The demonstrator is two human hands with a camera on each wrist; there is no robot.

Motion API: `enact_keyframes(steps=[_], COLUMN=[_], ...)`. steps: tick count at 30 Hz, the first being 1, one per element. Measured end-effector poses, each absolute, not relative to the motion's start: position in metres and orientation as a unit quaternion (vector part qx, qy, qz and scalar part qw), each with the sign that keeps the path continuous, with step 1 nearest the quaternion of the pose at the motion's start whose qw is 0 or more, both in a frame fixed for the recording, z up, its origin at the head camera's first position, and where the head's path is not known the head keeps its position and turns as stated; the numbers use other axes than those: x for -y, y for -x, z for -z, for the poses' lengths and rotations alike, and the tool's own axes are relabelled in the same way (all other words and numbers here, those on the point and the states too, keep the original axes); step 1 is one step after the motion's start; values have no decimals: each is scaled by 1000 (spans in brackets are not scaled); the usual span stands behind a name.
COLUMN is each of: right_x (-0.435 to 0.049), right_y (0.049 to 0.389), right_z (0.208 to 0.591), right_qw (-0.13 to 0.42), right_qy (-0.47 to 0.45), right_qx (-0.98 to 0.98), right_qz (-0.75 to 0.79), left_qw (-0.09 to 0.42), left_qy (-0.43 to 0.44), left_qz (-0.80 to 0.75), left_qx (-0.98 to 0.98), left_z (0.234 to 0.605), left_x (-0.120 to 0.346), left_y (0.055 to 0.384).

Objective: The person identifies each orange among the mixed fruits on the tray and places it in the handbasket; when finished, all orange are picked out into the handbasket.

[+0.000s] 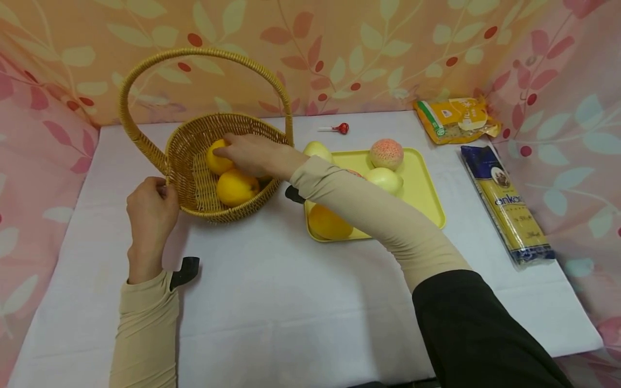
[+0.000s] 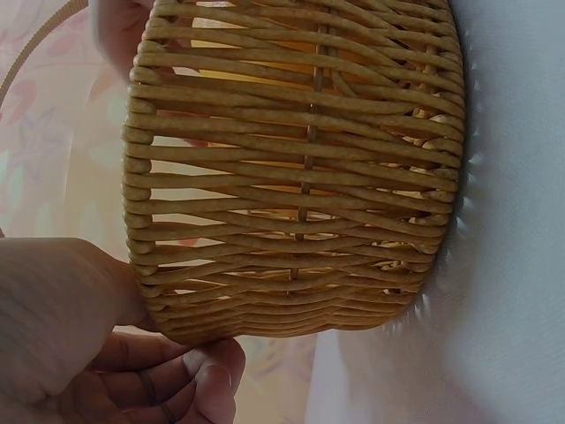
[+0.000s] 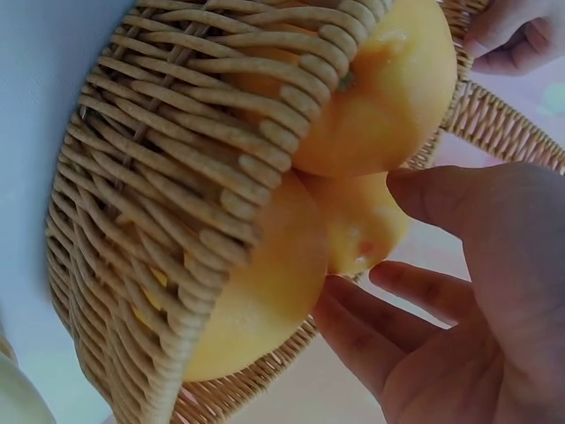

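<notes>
A woven wicker basket (image 1: 194,210) with a tall arched handle stands at the left of the table. My left hand (image 1: 152,207) pinches its left rim beside the handle's base, thumb and fingers on the weave in the left wrist view. Inside the basket, my right hand (image 1: 249,153) reaches over the far wall side, its thumb and fingertips around a small yellow-orange fruit (image 3: 364,225). Another round yellow-orange fruit (image 1: 237,188) lies nearer the front. A third yellow fruit (image 3: 265,283) shows by the wall in the right wrist view; in the head view the hand mostly hides it.
Right of the basket, under my right forearm, lies a yellow tray (image 1: 424,199) with an orange fruit (image 1: 330,222), pale green fruits (image 1: 385,180) and a pink speckled fruit (image 1: 386,154). Behind are a red lollipop (image 1: 343,128), a yellow packet (image 1: 456,119) and a pasta pack (image 1: 506,205).
</notes>
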State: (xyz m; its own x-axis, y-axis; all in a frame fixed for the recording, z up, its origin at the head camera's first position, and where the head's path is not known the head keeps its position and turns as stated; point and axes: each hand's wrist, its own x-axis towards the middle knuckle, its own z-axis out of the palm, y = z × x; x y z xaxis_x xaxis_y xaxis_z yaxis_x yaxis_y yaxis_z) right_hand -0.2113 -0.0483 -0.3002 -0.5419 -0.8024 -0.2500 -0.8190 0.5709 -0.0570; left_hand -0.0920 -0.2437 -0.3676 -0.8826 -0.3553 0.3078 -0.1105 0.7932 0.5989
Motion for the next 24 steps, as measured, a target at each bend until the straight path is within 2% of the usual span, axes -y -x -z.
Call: enact_keyframes(steps=[11,18,24], right_x=[25,-23,-68], right_y=[206,191,173], right_z=[278,258,257], right_qw=[134,90,50], right_qy=[475,505,513], right_qx=[-870,-857,-852], right_qz=[-16,49,87], left_qw=[205,209,197], left_qy=[-128,-122,-129], left_qz=[299,298,300], left_qx=[923,924,925], left_z=[367,366,366], left_x=[243,242,243], left_y=[92,92,92])
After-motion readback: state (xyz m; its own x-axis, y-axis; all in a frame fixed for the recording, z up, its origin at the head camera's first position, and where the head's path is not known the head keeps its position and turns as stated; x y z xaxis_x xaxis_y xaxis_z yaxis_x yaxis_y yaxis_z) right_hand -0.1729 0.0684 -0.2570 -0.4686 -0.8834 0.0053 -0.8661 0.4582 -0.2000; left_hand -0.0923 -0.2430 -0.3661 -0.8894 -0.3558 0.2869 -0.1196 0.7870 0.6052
